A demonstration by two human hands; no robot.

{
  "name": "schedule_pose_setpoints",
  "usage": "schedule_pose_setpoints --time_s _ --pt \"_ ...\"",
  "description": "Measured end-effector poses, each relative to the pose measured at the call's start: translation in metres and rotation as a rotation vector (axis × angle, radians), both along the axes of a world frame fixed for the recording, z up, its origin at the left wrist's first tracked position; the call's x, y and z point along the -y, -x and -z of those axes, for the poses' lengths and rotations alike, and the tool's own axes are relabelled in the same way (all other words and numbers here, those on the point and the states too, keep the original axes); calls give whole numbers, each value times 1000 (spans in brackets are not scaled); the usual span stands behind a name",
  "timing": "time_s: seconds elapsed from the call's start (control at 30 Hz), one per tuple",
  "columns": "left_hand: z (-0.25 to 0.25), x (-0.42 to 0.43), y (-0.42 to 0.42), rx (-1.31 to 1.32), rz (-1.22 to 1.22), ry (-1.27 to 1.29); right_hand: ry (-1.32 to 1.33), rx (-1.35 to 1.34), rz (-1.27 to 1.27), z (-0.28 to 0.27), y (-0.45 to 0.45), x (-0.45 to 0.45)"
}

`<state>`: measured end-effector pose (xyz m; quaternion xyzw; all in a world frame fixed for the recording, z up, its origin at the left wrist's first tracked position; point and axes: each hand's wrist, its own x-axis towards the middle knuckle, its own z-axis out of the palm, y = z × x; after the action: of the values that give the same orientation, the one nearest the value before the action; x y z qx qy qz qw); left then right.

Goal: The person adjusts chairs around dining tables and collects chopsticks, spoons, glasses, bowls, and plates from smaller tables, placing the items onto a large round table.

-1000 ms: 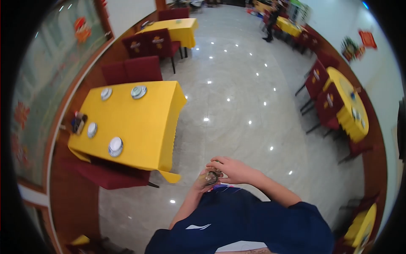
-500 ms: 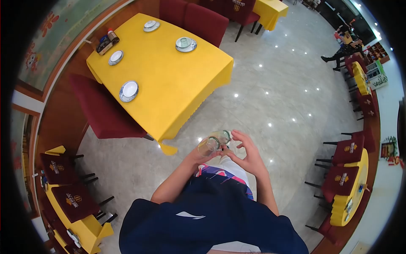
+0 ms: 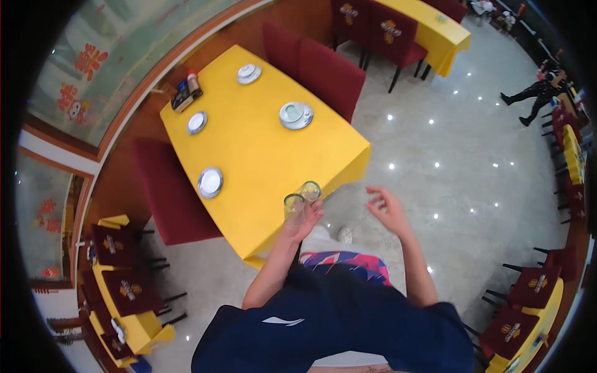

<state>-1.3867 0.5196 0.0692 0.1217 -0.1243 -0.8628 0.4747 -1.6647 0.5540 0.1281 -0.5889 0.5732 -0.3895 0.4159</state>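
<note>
My left hand (image 3: 303,225) holds two clear glasses side by side near the front corner of a yellow-covered table (image 3: 261,149). One glass (image 3: 295,211) is nearer my palm; the other glass (image 3: 310,191) sits at my fingertips. My right hand (image 3: 387,210) is apart from them to the right, fingers spread, holding nothing. On the cloth are a bowl and plate (image 3: 210,182) at the near left, a small dish set (image 3: 197,122) behind it, another (image 3: 249,73) at the far side, and a plate with a greenish glass (image 3: 296,115) on the right.
A condiment holder (image 3: 186,93) stands by the wall. Red chairs flank the table, one (image 3: 171,193) at its left and others (image 3: 328,71) behind. A person (image 3: 540,94) sits at the far right. More yellow tables (image 3: 429,31) and chairs line both walls.
My right hand has come away from the glasses and moved right. The view has turned, and the table is now directly before my left hand, which still holds both glasses.
</note>
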Motion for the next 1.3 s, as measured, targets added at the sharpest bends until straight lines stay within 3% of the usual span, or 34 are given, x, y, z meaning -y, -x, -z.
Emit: schedule_pose_setpoints --time_s 0.17,0.33,0.4,0.47,0.5,0.57,0.7,0.8,0.93,1.03,1.13,1.2,1.3 --pt "-2 26 1 11 -113 -70 30 -29 -103 1 -26 136" --pt "50 65 -18 98 -231 -175 143 -120 -256 49 -85 284" --pt "54 87 -27 113 -231 -204 103 -396 -305 71 -117 338" --pt "41 118 -35 55 -114 -79 24 -445 -368 103 -142 392" --pt "38 128 -35 59 -132 -81 69 -557 -284 126 -155 414" --pt "31 139 -30 10 -209 -104 112 -641 -227 153 -180 443" --pt "14 157 -26 -20 -359 -76 146 -979 -441 177 -195 495" --pt "28 160 -24 -63 -353 -36 43 -1049 -588 174 -196 509" --pt "39 168 1 -11 -594 -180 93 -1064 -729 192 -189 530" --pt "35 185 34 23 -744 -266 106 -995 -830 188 -184 538" --pt "33 202 83 86 -875 -368 36 -703 -925 162 -153 540" --pt "40 222 114 85 -1027 -448 97 -261 -1165 135 -130 545" --pt "9 258 173 115 -1229 -562 34 23 -1335 85 -84 543"
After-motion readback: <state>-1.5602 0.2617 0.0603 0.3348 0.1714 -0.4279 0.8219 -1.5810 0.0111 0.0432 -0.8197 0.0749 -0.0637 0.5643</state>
